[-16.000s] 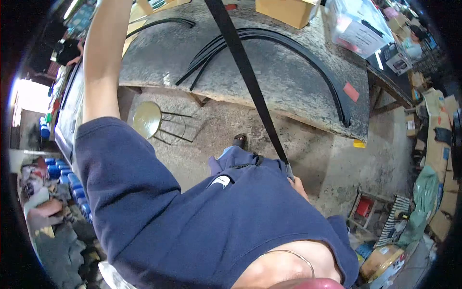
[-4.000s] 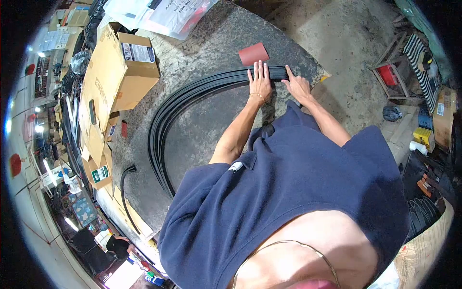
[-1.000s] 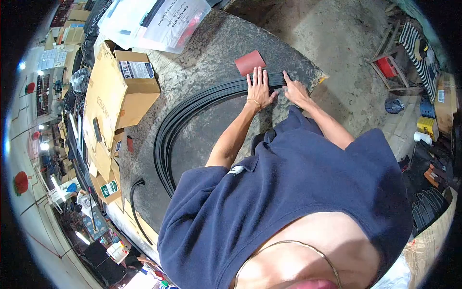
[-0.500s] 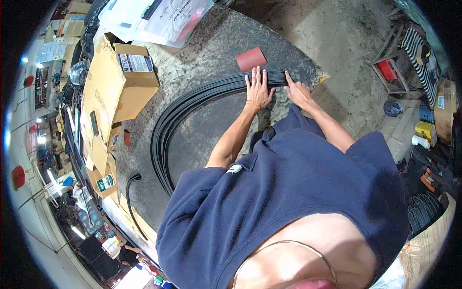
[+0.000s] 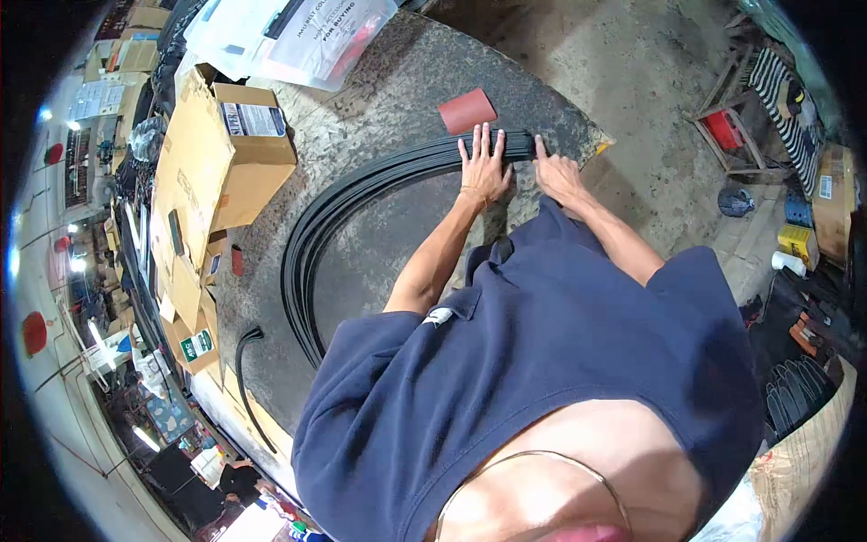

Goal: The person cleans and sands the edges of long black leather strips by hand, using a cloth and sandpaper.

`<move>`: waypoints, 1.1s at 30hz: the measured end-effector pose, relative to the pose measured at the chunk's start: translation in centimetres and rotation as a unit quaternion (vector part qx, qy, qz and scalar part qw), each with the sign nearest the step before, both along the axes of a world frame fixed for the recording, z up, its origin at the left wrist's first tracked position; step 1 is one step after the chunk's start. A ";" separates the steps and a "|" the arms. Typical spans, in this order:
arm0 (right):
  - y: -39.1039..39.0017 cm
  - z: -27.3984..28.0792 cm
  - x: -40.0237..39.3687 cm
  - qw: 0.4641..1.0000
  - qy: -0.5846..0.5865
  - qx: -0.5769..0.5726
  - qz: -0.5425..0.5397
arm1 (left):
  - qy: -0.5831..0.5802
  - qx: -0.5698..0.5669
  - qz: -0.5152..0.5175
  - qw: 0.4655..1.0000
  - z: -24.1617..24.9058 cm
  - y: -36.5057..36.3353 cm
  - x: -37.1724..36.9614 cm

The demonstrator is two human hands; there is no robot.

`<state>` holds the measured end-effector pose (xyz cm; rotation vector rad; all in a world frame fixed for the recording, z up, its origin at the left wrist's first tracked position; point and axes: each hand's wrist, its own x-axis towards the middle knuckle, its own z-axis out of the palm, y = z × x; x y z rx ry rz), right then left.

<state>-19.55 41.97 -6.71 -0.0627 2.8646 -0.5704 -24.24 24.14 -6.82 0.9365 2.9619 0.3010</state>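
Observation:
A bundle of long black strips (image 5: 316,214) lies in a wide curve on the dark worktable (image 5: 397,81). My left hand (image 5: 485,169) rests flat on the strips near their right end, its fingers spread. At the cut ends of the bundle is my right hand (image 5: 558,175), with the index finger stretched out against the ends and the other fingers curled. Just beyond my left hand lies a dark red piece (image 5: 467,110). A short black strip bundle (image 5: 242,366) sits apart at the table's left side.
An open cardboard box (image 5: 257,163) stands at the left, with a clear plastic bin (image 5: 325,41) at the back. Past the table corner, a wooden frame stool (image 5: 730,135) stands on the floor. Other people are at the far lower left.
My hands stay in nearly the same places on the strips. The view has shifted very slightly, and a person in the left background has moved.

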 end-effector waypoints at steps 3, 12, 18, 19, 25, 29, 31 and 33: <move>-0.2 0.0 0.8 0.998 0.011 0.055 0.010 | 0.008 0.010 0.012 1.000 -0.5 0.0 0.3; -1.5 -0.6 0.5 0.997 0.019 0.073 0.008 | 0.039 0.010 0.026 0.999 -1.7 1.3 0.5; -0.3 -0.7 0.5 0.996 0.019 0.074 0.051 | 0.022 -0.027 0.012 0.999 -1.3 2.1 0.8; -0.3 -0.7 0.5 0.996 0.021 0.075 0.053 | 0.025 -0.031 0.008 0.999 -1.4 2.0 0.8; -0.6 0.5 -0.2 0.998 -0.054 0.005 -0.021 | 0.039 -0.015 0.017 0.999 -1.3 1.8 0.6; 0.4 2.6 0.3 0.987 -0.101 -0.080 -0.101 | 0.040 0.010 -0.008 0.999 -1.2 0.6 1.4; 0.8 2.7 0.8 0.981 -0.092 -0.126 -0.119 | 0.035 0.036 0.039 0.998 -1.1 -0.8 1.3; 1.6 1.5 1.5 0.970 -0.062 -0.169 -0.162 | 0.029 0.040 0.096 0.994 -1.0 -2.7 1.2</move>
